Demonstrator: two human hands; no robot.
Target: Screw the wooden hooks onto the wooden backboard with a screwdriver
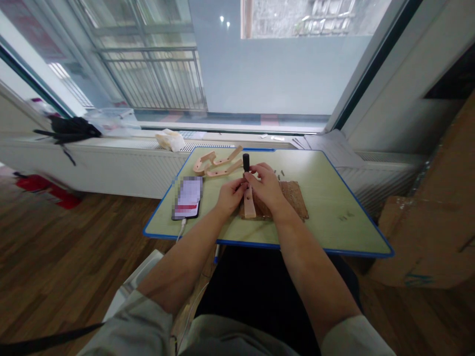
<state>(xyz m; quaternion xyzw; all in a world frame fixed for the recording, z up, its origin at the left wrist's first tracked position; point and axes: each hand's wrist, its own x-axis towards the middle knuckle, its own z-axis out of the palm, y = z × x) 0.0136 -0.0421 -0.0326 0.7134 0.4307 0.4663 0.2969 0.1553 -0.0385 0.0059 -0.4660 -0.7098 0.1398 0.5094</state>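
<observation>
My left hand [230, 194] is closed on a light wooden strip [249, 204] with a hole in it, which lies over a brown board [295, 197]. My right hand [264, 184] is wrapped round a tool with a black handle [245, 161], held upright over the strip's far end. Both hands meet at the middle of a small table [334, 217] with a pale top and blue rim. Several curved wooden pieces [217, 165] lie at the far left of the table, apart from the hands.
A phone [187, 198] with a cable lies on the table's left side. A few small screws [279, 173] sit beyond my right hand. A radiator ledge with a white bag [169, 139] runs behind. Cardboard boxes [438, 217] stand at the right, wooden floor at the left.
</observation>
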